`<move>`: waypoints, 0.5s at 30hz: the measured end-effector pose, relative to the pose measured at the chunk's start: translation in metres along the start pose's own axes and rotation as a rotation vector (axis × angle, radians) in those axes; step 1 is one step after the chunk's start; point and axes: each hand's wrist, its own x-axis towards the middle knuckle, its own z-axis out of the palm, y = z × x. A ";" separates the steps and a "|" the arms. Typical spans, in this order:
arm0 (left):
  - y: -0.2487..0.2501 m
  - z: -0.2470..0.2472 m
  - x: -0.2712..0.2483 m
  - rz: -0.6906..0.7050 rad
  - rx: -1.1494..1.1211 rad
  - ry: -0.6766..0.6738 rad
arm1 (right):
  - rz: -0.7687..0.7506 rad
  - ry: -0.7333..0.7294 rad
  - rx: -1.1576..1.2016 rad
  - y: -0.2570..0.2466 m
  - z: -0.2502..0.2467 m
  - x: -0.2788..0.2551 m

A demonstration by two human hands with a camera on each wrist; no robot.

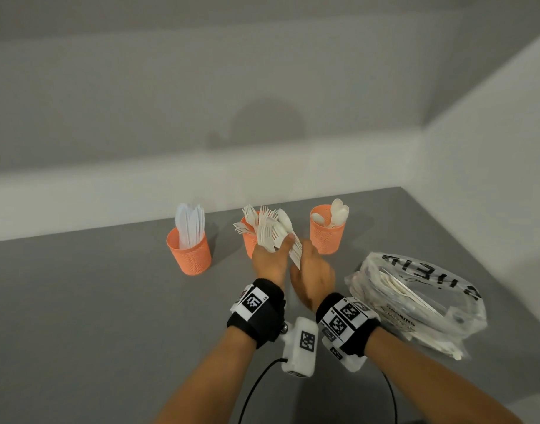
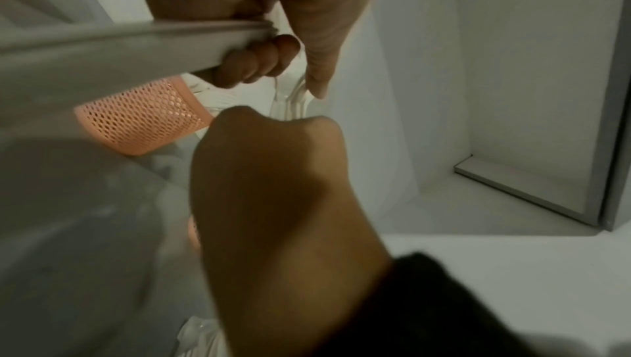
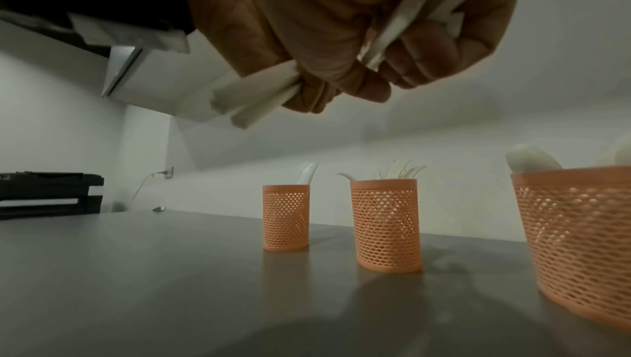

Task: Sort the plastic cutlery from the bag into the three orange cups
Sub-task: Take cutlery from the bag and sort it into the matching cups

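To do this step well, the person should separate one kind from the mixed cutlery bundle (image 1: pixel 277 237) at frame centre, before the middle cup (image 1: pixel 250 243), while the left hand (image 1: pixel 268 260) and right hand (image 1: pixel 313 275) both grip it tightly, the bag (image 1: pixel 415 301) lying at lower right.

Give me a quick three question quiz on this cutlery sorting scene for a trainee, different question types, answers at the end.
1. True or false: the left cup holds spoons.
2. Multiple choice: the bag lies A) left of the cups, B) right of the hands, C) inside a cup.
3. Fill in: the left hand and right hand together hold a bundle of ____ in front of the middle cup.

Key: 1 false, it holds knives; 2 B; 3 cutlery.
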 end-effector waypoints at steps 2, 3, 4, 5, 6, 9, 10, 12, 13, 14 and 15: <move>-0.003 0.001 0.001 -0.022 -0.002 -0.005 | -0.006 -0.026 0.100 0.001 -0.004 -0.002; -0.005 0.001 0.002 -0.030 -0.003 -0.017 | -0.001 -0.038 0.162 0.002 -0.006 -0.003; -0.009 0.001 0.005 -0.031 -0.008 -0.024 | 0.005 -0.047 0.219 0.001 -0.008 -0.004; -0.010 0.000 0.005 -0.034 -0.022 -0.033 | 0.013 -0.053 0.266 0.001 -0.010 -0.005; -0.012 0.000 0.008 -0.036 -0.030 -0.031 | 0.021 -0.054 0.303 0.001 -0.012 -0.006; -0.015 -0.004 0.013 -0.072 -0.074 -0.029 | 0.058 -0.056 0.370 0.001 -0.014 -0.008; -0.015 -0.005 0.015 -0.091 -0.084 -0.025 | 0.079 -0.067 0.385 0.002 -0.014 -0.009; -0.014 -0.008 0.019 -0.096 -0.116 -0.013 | 0.131 -0.092 0.440 0.006 -0.014 -0.010; -0.013 -0.010 0.020 -0.084 -0.136 -0.018 | 0.160 -0.100 0.483 0.010 -0.013 -0.010; -0.012 -0.013 0.021 -0.075 -0.151 -0.033 | 0.184 -0.103 0.536 0.013 -0.012 -0.011; -0.012 -0.017 0.022 -0.074 -0.162 -0.055 | 0.202 -0.105 0.595 0.017 -0.012 -0.011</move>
